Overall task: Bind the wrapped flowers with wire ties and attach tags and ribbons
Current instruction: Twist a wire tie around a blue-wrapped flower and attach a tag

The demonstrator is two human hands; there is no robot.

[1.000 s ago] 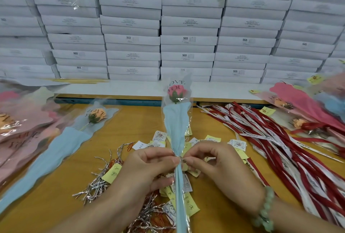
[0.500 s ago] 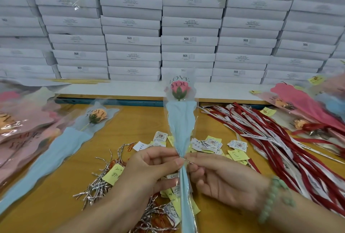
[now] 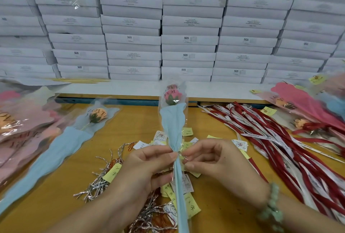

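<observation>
Binding looks midway: left hand (image 3: 147, 165) pinches the gathered neck of the blue-paper, cellophane-sleeved pink rose (image 3: 172, 126) above the yellow tabletop (image 3: 140, 120), right hand (image 3: 214, 161) pinches its silver wire tie (image 3: 182, 156), with paper tags (image 3: 240, 144) and red ribbons (image 3: 276, 150) unattached.

Wrapped flower (image 3: 173, 126): near end cut off by bottom edge.
Wire tie (image 3: 182, 156): mostly hidden between fingertips (image 3: 172, 155).
Box labels (image 3: 189, 22): print too small to read.

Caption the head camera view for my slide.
Left hand pinches a blue-wrapped rose while right hand grips its wire tie.
</observation>
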